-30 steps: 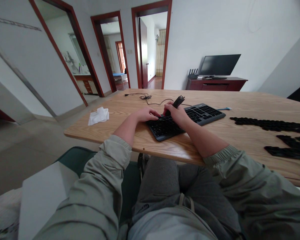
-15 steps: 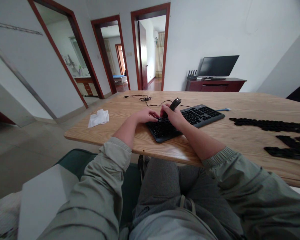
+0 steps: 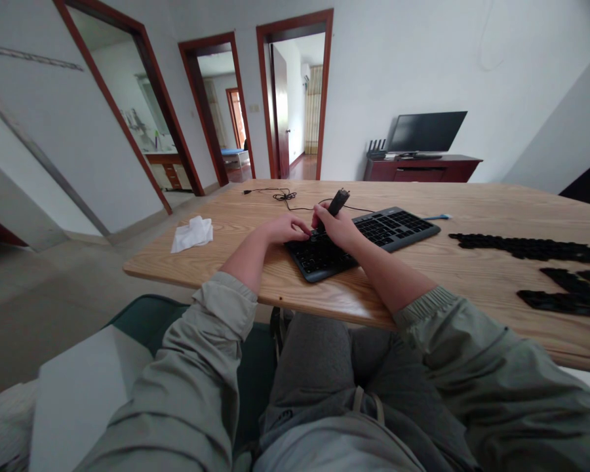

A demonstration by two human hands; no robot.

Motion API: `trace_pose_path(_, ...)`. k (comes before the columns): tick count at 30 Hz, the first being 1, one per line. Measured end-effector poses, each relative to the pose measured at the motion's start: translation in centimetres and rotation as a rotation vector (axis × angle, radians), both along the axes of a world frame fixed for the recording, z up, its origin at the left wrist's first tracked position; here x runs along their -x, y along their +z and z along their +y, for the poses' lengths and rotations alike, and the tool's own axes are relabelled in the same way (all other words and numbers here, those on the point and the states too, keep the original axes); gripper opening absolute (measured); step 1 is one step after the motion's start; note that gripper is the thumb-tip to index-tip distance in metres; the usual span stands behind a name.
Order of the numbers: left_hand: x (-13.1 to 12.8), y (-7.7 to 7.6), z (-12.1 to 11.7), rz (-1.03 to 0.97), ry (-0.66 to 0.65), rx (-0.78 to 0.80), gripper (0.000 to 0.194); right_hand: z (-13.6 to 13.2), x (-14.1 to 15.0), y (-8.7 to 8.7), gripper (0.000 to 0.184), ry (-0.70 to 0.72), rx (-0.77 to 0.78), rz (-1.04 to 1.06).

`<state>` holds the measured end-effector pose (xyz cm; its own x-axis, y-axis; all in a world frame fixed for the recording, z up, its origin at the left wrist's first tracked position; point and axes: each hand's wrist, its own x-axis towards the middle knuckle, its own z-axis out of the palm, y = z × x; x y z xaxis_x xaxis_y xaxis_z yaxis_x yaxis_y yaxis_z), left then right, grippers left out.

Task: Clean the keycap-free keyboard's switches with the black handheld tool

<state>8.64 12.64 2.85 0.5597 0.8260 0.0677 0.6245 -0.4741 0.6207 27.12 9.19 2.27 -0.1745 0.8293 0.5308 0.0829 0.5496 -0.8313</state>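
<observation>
A black computer keyboard (image 3: 398, 226) lies at a slant on the wooden table, its key area showing a grid of dark squares. Over its left end, my left hand (image 3: 288, 229) has bent fingers and thumb pressed on the upper edge, gripping it. Close beside, my right hand (image 3: 337, 226) is closed around a thick black handheld tool (image 3: 339, 202), held upright and tilted. The tool's lower end points down at the keyboard; its tip is hidden by my fingers. Rows of loose black keycaps (image 3: 526, 248) lie to the right.
On the table (image 3: 236, 262) are a crumpled white tissue (image 3: 193, 234) at left, a coiled black cable (image 3: 285, 195) behind my hands and a thin blue brush-like item (image 3: 438, 217) past the keyboard. A monitor (image 3: 427, 132) stands on a red-brown cabinet (image 3: 423, 170) by the wall.
The tool has tipped slightly left in my right hand. The whole view has shifted a little; my left hand stays on the keyboard.
</observation>
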Motion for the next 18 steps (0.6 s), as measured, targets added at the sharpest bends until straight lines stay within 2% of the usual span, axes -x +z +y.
trace_pose_path(12, 0.1, -0.1, 0.1, 0.014, -0.068, -0.06, 0.034, 0.9, 1.1, 0.3, 0.022, 0.09, -0.022, -0.007)
trace_pose_path(18, -0.2, 0.1, -0.2, -0.022, 0.018, -0.056, 0.033, 0.4, 0.2, -0.5, 0.025, -0.013, -0.003, 0.038)
